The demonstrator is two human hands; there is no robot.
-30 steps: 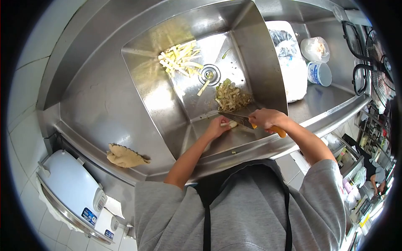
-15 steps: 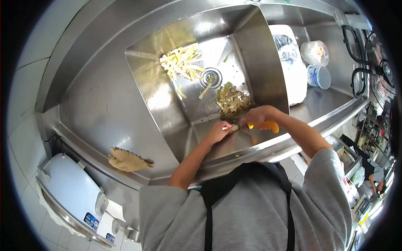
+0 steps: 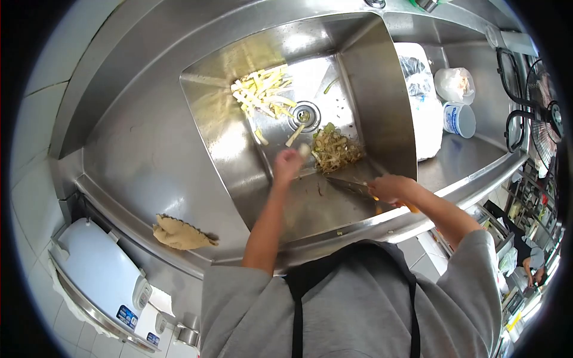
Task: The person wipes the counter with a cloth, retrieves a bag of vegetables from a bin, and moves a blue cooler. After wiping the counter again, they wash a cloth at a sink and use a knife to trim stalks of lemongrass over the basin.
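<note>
My right hand (image 3: 391,188) grips the orange handle of a knife (image 3: 349,186), whose blade points left over the near side of the steel sink (image 3: 382,89). My left hand (image 3: 288,165), blurred by motion, is over the basin with a pale stalk piece (image 3: 304,151) at its fingertips. Just beyond the blade lies a heap of rooty trimmings (image 3: 334,149). Cut pale stalks (image 3: 259,90) are piled at the basin's far left, and a few loose pieces lie near the drain (image 3: 304,116).
A brown cloth (image 3: 182,232) lies on the left ledge. Right of the basin are a white container (image 3: 425,128), a plastic tub (image 3: 455,85), a white can (image 3: 459,119) and a black fan (image 3: 546,116). Another person (image 3: 533,256) is far right.
My left hand has moved away from the knife, left and farther into the basin, with the pale piece. My right hand and the knife have shifted slightly right and nearer my body.
</note>
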